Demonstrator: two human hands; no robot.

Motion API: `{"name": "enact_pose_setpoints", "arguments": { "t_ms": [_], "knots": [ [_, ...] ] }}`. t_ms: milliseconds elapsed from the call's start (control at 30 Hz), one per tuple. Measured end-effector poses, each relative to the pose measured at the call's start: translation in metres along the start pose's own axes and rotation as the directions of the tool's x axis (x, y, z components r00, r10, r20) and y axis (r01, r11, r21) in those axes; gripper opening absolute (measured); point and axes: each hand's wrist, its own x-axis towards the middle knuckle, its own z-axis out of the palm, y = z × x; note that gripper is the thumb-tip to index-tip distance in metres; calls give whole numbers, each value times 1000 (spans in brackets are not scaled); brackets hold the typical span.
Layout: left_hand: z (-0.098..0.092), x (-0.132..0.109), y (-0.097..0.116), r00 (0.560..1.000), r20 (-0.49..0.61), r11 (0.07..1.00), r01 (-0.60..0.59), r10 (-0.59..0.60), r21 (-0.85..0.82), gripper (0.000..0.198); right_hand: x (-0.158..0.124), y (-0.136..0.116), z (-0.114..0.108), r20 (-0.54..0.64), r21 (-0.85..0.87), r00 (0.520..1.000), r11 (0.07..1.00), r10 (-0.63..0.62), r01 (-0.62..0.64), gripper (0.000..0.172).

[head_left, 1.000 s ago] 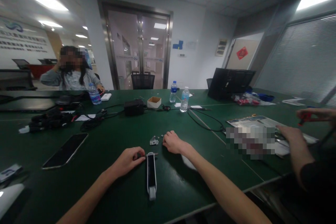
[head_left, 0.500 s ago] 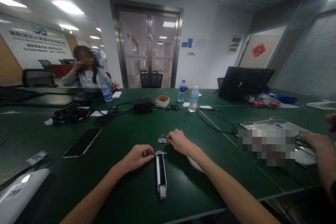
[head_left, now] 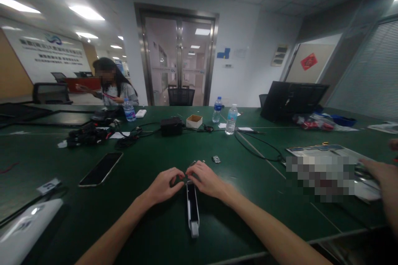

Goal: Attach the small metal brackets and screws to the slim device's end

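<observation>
On the green table lies a long narrow white frame (head_left: 195,227) with a dark inside, its far end between my hands. My left hand (head_left: 166,182) is closed at that end from the left, thumb and fingertips bent together; what they pinch is too small to make out. From the right, my right hand (head_left: 203,178) bends over the same end, its fingers closed close to the left fingertips, covering whatever is between them. Small metal pieces lie just beyond the right hand, partly hidden by it. A small metal bracket (head_left: 216,159) rests farther right.
A phone (head_left: 101,169) and a white device (head_left: 29,225) lie to the left. Water bottles (head_left: 231,120), a small open box (head_left: 194,121) and a black box with cables (head_left: 171,126) stand farther back. At right, another person's hand (head_left: 377,174) is over a flat panel (head_left: 351,153).
My right hand has moved left and nearer, from the metal pieces to the frame's far end, uncovering the bracket. My left hand stays there. The person across the table has lowered a hand.
</observation>
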Motion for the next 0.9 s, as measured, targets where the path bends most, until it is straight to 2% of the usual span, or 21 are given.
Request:
{"name": "enact_pose_setpoints", "arguments": {
  "t_ms": [233, 467, 600, 733, 900],
  "knots": [
    [2, 1, 0, 996, -66, 996, -66, 63, -55, 15, 0, -9, 7, -44, 123, 999, 992, 18, -13, 9],
    [1, 0, 0, 990, -77, 989, -121, 115, -84, 14, 1, -5, 9, -52, 119, 997, 991, 64, -58, 6],
    [0, 0, 2, 993, -50, 989, -115, 110, -96, 16, 1, -3, 11, -62, 82, 995, 994, 76, -71, 4],
    [-2, 0, 3, 999, -12, 997, -53, 52, -60, 19, 2, -1, 9, -47, 2, 997, 998, 67, -67, 10],
    [-10, 1, -2, 999, 38, 1000, 1, 0, -18, 23, 2, 1, -12, 75, -194, 997, 981, 33, -18, 16]
  ]
}}
